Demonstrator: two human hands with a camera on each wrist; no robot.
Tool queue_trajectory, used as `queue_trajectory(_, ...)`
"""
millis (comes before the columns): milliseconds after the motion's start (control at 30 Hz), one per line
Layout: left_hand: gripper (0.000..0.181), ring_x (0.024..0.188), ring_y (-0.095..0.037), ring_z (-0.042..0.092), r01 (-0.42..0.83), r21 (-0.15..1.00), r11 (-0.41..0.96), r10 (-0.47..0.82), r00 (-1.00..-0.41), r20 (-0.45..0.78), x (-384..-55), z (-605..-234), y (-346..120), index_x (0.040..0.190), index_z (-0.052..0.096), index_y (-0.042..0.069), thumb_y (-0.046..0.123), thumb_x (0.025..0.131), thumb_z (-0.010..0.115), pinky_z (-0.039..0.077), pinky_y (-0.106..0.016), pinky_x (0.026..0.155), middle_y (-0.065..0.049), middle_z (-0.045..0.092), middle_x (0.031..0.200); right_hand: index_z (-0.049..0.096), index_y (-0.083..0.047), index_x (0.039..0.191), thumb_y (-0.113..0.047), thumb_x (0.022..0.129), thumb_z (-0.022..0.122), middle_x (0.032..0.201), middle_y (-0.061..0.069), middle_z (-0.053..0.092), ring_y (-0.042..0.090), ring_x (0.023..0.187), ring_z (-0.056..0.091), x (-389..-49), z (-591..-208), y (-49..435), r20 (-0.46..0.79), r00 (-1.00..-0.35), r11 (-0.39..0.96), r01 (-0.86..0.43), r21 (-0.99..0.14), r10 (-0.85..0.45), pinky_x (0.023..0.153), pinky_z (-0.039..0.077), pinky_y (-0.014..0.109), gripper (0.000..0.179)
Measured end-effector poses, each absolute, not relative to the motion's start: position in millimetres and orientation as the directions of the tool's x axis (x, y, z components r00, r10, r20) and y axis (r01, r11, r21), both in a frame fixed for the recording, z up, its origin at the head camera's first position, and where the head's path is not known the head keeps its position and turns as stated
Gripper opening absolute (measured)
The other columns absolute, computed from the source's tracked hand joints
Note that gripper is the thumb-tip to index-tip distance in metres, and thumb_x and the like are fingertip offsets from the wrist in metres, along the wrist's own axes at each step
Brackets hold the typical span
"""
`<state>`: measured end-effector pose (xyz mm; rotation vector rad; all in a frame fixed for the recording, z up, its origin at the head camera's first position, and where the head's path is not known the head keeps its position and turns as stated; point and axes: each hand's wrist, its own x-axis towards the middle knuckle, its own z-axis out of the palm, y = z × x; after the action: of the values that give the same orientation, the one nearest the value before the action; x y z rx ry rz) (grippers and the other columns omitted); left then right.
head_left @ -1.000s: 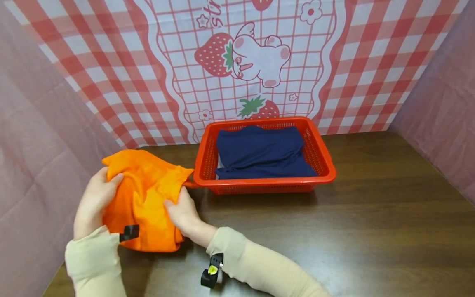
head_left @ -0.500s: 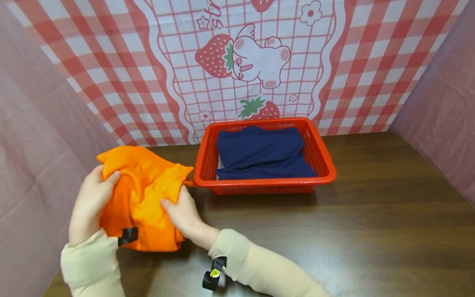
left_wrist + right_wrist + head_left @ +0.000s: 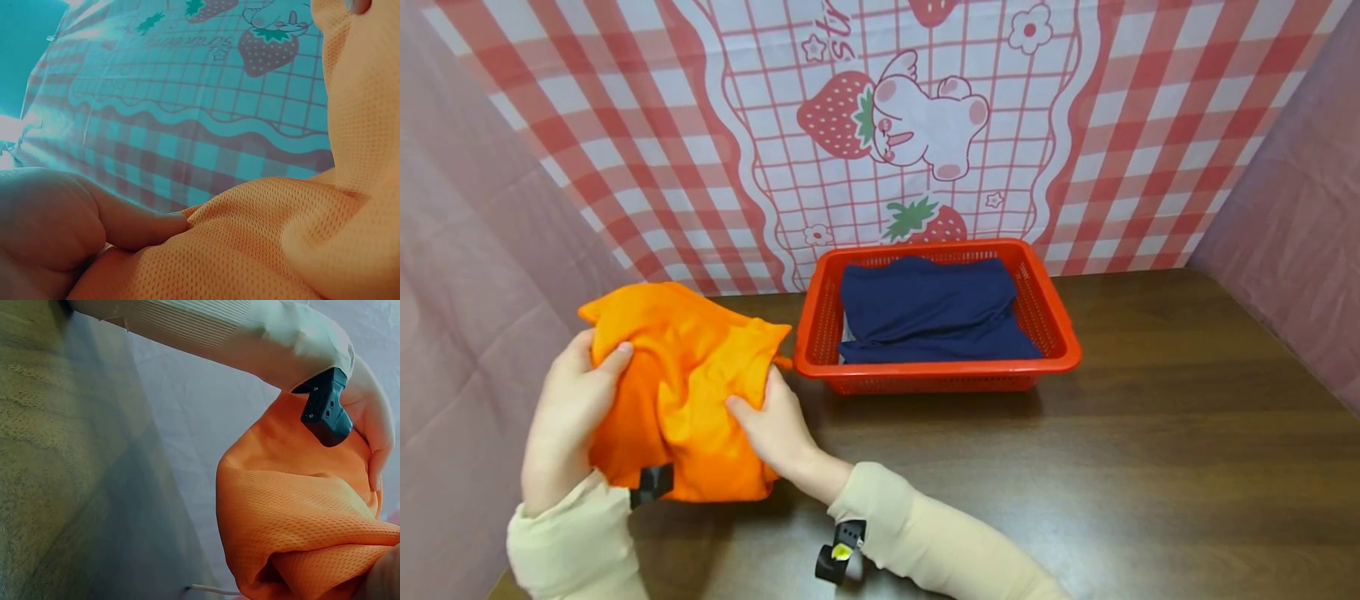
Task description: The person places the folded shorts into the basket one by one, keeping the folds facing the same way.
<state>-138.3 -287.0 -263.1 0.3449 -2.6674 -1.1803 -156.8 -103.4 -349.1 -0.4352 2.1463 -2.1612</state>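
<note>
An orange mesh-knit garment point(image 3: 688, 400), bunched and folded over, is held between both hands at the left of the head view. My left hand point(image 3: 568, 408) grips its left edge, thumb on top and the other fingers hidden beneath the cloth. On the opposite edge my right hand point(image 3: 778, 425) pinches the fabric, thumb over the near face. In the left wrist view the left thumb point(image 3: 140, 228) presses on the mesh cloth. A loose fold of the garment point(image 3: 300, 506) hangs toward the camera in the right wrist view.
A red plastic basket point(image 3: 936, 367) stands just right of the garment, with a folded navy cloth point(image 3: 925, 308) lying inside. The wooden table point(image 3: 1150, 433) extends to the right. A checked strawberry-print curtain point(image 3: 925, 125) hangs behind, and pink cloth walls point(image 3: 467, 292) flank the sides.
The left hand has moved left and slightly toward the person, drawing the garment's left edge outward. The cloth is spread wider and sits a little higher. The right hand has barely moved.
</note>
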Motion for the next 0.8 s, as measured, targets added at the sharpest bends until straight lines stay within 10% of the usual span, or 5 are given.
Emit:
queue_trajectory(467,0.051,0.098,-0.034,0.045,-0.119,0.715,0.689,-0.308,-0.941,0.141,-127.3,-252.3,-267.5,0.134,0.037,0.004,0.035,0.094,0.041,0.036,-0.031,0.074,-0.021,0.047,0.123,0.050,-0.005,0.114,-0.011,0.084,0.060,0.105,0.009,0.062,0.012,0.089,0.059,-157.7,-342.8,-92.4,0.221,-0.945,-0.041,-0.217,-0.975,-0.241,0.081,0.047,0.021,0.032)
queue_trajectory(800,0.049,0.089,-0.019,0.044,-0.057,0.747,0.662,-0.289,-0.939,0.184,-126.0,-251.4,-262.4,0.133,0.037,0.007,0.035,0.093,0.044,0.036,-0.023,0.072,-0.013,0.047,0.116,0.046,-0.004,0.118,-0.010,0.085,0.058,0.110,0.010,0.059,0.015,0.094,0.058,-161.7,-333.4,-83.4,0.270,-0.931,-0.027,-0.272,-0.962,-0.245,0.086,0.046,0.023,0.036)
